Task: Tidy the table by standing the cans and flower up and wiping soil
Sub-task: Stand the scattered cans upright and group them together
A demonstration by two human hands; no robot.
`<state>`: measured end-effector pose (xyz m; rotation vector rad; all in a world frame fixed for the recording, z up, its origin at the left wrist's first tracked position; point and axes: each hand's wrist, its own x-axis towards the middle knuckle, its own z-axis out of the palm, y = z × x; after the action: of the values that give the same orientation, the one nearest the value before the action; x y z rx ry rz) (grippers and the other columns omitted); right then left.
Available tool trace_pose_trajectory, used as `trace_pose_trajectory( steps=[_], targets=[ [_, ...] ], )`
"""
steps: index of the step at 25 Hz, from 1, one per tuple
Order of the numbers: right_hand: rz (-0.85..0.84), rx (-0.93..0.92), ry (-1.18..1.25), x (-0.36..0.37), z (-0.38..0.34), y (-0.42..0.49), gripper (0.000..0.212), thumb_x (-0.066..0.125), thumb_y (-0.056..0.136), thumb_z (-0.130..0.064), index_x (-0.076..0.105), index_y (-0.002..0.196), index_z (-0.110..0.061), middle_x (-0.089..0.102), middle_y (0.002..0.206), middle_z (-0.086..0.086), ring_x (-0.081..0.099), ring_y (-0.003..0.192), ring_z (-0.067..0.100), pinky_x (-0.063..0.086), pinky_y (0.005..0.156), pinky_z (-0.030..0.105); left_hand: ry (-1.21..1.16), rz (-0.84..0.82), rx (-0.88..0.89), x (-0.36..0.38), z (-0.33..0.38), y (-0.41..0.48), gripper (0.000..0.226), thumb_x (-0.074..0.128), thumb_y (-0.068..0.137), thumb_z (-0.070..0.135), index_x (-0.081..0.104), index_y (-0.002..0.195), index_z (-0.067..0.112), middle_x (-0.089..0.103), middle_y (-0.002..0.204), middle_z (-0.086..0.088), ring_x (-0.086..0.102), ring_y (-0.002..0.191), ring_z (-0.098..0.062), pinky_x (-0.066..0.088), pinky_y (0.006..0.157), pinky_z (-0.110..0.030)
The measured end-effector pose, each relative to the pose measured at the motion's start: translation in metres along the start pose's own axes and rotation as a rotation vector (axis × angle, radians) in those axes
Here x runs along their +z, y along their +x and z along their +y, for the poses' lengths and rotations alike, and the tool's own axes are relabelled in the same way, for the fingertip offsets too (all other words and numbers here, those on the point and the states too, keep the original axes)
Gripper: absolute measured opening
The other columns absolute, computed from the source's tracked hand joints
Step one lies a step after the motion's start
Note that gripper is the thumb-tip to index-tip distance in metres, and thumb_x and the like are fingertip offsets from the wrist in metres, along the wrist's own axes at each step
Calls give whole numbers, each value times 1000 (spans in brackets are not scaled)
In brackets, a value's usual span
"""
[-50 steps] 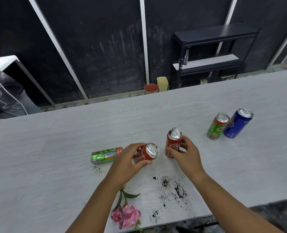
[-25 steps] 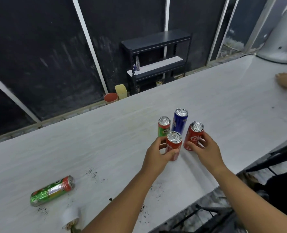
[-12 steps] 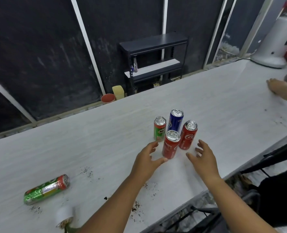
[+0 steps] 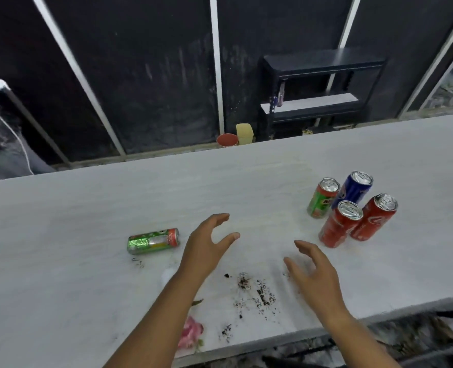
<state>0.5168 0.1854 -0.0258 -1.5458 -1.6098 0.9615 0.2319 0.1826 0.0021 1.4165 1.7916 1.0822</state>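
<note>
Hands point(image 4: 206, 243) point(image 4: 314, 274) both empty, grip released; could smear loose dark soil point(image 4: 257, 290) reaching for tipped green-and-red metal can point(image 4: 153, 241); forearm might crush pink flower point(image 4: 192, 332).

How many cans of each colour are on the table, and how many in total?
Red cans: 2
Blue can: 1
Green and red cans: 2, one standing, one lying
Total: 5 cans

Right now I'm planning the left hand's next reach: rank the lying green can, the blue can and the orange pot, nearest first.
From the left hand:
1. Lying green can, just to its left.
2. Blue can, upright, back of the right-hand cluster.
3. Orange pot, beyond the table's far edge.
</note>
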Motion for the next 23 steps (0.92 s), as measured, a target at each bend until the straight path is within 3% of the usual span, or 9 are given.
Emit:
trace_pose_trajectory(
  steps=[5,8,10,15,18,21,23],
  targets=[
    [-143,-96,12,60,-52,11,45,81,92,-41,63,133,-44,61,133,-31,50,128,-17,41,101,17,96,159,-30,-73,-38,-20,52,82,88,57,62,135,49,68,129,27,61,116,8,52,96,-21],
    [-234,-139,7,97,-79,13,45,81,91,-42,63,132,-45,61,133,-31,48,126,-20,44,104,21,133,248,-63,-115,-68,-39,52,82,88,52,60,135,51,64,127,36,56,113,21,45,91,-11],
    [-297,-163,1,123,-96,13,44,81,91,-41,64,132,-45,60,132,-32,49,125,-19,51,102,28,199,290,-74,-141,-93,-54,51,80,91,52,60,138,47,62,134,31,55,116,16,41,94,-10],
    [-400,-312,-151,180,-129,29,52,81,92,-38,62,140,-33,63,138,-18,57,127,2,47,110,28,474,340,-100,-195,-162,-93,51,74,95,54,63,140,34,60,147,14,53,139,-12,48,110,-34],
    [-523,-348,-300,212,-140,42,69,84,90,-37,54,152,-31,56,151,-9,52,138,12,37,112,24,606,315,-83,-211,-192,-112,53,67,98,58,67,140,26,60,153,3,48,149,-23,41,121,-52],
    [-586,-323,-435,233,-141,49,78,83,89,-33,47,158,-29,54,154,-5,50,142,19,39,117,33,629,287,-60,-212,-203,-116,57,52,99,63,69,139,25,60,154,2,47,151,-23,32,126,-51],
    [-539,-336,-481,240,-140,54,71,82,87,-27,53,152,-27,62,143,-2,58,132,23,48,110,39,634,295,-47,-213,-203,-114,55,54,99,61,70,137,24,61,152,2,49,149,-23,34,125,-52]
  ],
)
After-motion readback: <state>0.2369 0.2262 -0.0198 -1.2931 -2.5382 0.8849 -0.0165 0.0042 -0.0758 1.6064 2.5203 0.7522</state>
